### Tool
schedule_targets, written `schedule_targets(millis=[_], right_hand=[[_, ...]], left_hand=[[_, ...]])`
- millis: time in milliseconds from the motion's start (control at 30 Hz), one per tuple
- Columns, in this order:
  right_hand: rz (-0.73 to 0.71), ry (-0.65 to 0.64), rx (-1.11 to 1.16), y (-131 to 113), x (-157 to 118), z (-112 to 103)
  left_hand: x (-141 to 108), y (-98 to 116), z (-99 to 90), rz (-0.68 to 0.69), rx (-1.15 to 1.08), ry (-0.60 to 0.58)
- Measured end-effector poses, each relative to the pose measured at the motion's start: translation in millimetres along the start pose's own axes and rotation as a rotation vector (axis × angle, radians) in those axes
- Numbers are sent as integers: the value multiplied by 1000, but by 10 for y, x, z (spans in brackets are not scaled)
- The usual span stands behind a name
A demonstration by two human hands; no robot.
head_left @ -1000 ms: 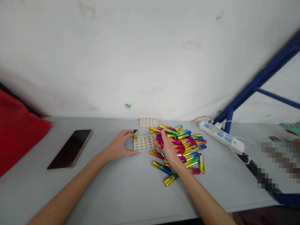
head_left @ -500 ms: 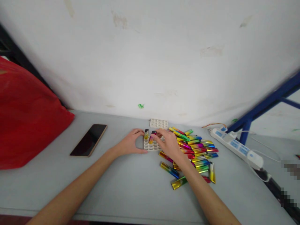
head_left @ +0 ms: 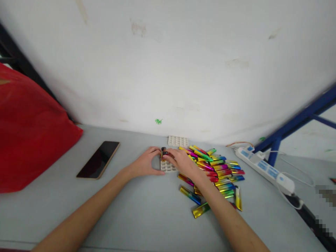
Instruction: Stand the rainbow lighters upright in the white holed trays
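Observation:
My left hand curves around the left side of a small white tray with rows of holes, thumb at its near corner and fingertips at its far corner. My right hand pinches a lighter with a dark top over the tray's left part. Right behind it, a second lighter stands upright in the tray at the far left corner. My right fingers hide much of the held lighter and the tray's right side. Beside my right wrist lies a loose pile of shiny multicoloured lighters.
Another white holed tray lies at the wall. A dark phone rests on the grey table left of my left hand, and a red bag bulges at far left. A white power strip with cables runs along the right.
My right hand has moved left and slightly down with its lighter, bringing it close to the standing lighter. My left hand keeps its place at the tray.

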State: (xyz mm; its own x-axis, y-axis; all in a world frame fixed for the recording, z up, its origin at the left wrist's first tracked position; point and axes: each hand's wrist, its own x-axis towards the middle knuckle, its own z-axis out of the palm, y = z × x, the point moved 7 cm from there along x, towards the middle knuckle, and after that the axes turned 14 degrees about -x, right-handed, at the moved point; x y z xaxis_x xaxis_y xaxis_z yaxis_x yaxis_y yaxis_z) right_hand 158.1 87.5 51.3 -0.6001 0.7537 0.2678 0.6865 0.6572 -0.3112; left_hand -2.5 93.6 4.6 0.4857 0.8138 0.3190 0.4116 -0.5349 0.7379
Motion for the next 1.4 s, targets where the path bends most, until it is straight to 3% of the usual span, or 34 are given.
schedule_targets(millis=[200, 300, 467, 600, 867, 1033, 1167, 1400], right_hand=[[146, -82, -365, -67, 42, -83], [149, -72, -289, 65, -154, -232], [171, -8, -118, 418, -749, -503], [263, -85, -132, 471, -985, -434], [395, -24, -301, 428, -1009, -279], [407, 78, -91, 535, -1053, -376], [386, 259, 153, 579, -1020, -505], [580, 421, 614, 802, -1003, -333]], left_hand=[[11, -5, -9, 8, 11, 1], [15, -21, -12, 14, 15, -10], [22, -35, -21, 9, 24, -25], [18, -25, -42, -4, 24, -13], [0, -42, -55, -34, 38, -13], [1, -83, -49, -24, 37, 2], [10, -56, -48, -5, 31, -10], [13, 15, -69, 19, 45, -19]])
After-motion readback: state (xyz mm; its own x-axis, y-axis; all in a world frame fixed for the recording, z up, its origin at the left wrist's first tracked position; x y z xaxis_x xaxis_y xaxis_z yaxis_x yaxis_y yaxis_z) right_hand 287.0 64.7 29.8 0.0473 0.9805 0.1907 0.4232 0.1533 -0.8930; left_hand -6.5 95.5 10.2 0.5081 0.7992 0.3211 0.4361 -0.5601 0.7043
